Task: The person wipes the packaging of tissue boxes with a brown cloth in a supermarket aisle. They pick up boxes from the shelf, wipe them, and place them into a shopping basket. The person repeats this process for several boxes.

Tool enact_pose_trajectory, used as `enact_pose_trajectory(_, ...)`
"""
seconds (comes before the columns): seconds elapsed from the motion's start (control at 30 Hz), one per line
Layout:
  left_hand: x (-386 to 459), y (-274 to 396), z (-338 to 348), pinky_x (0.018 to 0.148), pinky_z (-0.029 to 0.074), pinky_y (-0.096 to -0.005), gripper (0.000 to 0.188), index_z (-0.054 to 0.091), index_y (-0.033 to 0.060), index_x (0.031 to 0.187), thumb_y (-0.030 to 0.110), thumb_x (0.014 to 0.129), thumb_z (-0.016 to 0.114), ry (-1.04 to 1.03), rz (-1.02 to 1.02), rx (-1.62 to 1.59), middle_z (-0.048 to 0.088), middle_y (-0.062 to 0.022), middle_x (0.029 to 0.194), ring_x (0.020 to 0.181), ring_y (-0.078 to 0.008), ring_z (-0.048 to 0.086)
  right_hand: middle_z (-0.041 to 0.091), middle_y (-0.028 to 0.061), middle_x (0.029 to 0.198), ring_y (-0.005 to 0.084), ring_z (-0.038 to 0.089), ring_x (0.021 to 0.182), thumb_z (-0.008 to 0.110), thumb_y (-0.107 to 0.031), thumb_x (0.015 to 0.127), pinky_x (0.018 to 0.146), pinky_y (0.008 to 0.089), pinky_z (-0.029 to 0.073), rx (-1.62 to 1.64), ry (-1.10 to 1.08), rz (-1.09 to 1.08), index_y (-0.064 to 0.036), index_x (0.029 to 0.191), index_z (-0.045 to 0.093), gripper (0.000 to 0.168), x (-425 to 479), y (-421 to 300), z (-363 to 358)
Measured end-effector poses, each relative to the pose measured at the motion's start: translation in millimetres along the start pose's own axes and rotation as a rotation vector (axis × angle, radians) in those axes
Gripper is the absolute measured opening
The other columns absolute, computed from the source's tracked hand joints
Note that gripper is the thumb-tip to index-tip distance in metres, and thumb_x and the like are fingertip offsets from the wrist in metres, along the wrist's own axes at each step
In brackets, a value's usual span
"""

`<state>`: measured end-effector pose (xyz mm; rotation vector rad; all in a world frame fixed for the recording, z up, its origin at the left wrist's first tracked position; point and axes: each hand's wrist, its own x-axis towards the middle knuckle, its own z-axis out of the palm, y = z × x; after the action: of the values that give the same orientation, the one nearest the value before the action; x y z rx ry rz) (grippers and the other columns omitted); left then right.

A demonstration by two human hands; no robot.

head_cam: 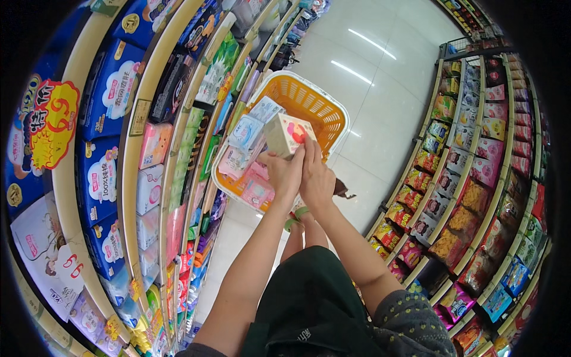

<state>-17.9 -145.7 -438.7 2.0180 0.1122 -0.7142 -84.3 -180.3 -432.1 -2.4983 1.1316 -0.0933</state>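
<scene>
Both of my hands hold a small carton (292, 134) with a pale side and a red and pink print on its top face. My left hand (283, 174) grips its near left side, and my right hand (317, 174) lies against its near right edge. Beneath the carton is an orange plastic basket (308, 91) with a white rim. Inside it lie a light blue ABC pack (246, 132), another pale blue and white pack (266, 110) and pink packs (257, 191), partly hidden by my hands.
Shelves on the left hold blue packs (103, 178), tissue packs (150, 189) and yellow-red price signs (55, 125). Snack bags (408, 198) fill curved-looking shelves on the right. Between them runs a pale tiled floor (361, 102). A dark brown object (341, 188) shows beside my right wrist.
</scene>
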Motion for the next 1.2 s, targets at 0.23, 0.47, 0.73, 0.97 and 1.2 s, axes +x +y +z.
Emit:
enact_pose_trajectory(0.23,2,3,0,0.083,0.050,-0.0310,0.047,0.036,-0.0046,0.115,0.021,0.089,0.064,-0.260,0.123,-0.232,0.059,-0.0212,0.104,0.095,-0.0235,0.063,0.062,0.0243,0.100,0.0431,0.064,0.079,0.065,-0.019,0.080,0.068,0.0472,0.053,0.117,-0.101,0.269,0.001,0.113,0.038,0.047,59,24,21)
enact_pose_trajectory(0.47,-22,-50,-30,0.082,0.051,-0.0307,0.035,0.046,-0.0034,0.114,0.016,0.089,0.061,-0.257,0.059,-0.161,0.061,-0.0173,0.108,0.094,-0.0210,0.063,0.065,0.0242,0.105,0.0360,0.065,0.098,0.063,-0.013,0.079,0.081,0.0414,0.054,-0.109,-0.387,0.356,0.005,0.111,0.049,0.040,134,64,93)
enact_pose_trajectory(0.73,-17,-82,-42,0.085,0.049,-0.0293,0.027,0.049,-0.0009,0.112,0.013,0.090,0.058,-0.252,-0.079,-0.293,0.061,-0.0141,0.106,0.097,-0.0198,0.061,0.063,0.0181,0.115,0.0326,0.064,0.103,0.055,-0.018,0.089,0.085,0.0391,0.053,-0.251,-0.578,0.224,-0.003,0.123,0.053,0.037,136,73,182)
enact_pose_trajectory(0.97,-5,-59,-55,0.083,0.049,-0.0276,0.026,0.051,-0.0011,0.111,0.011,0.089,0.057,-0.254,-0.033,-0.236,0.061,-0.0136,0.107,0.096,-0.0172,0.061,0.059,0.0213,0.117,0.0367,0.062,0.105,0.066,-0.025,0.079,0.083,0.0414,0.053,-0.186,-0.538,0.196,-0.002,0.123,0.051,0.053,126,74,176)
enact_pose_trajectory(1.2,-16,-1,-70,0.081,0.051,-0.0283,0.032,0.048,-0.0031,0.116,0.012,0.089,0.057,-0.257,0.081,-0.282,0.059,-0.0157,0.111,0.095,-0.0192,0.062,0.069,0.0196,0.093,0.0340,0.067,0.089,0.079,-0.038,0.067,0.077,0.0394,0.053,0.343,-0.365,0.076,0.003,0.093,0.067,0.050,124,21,25)
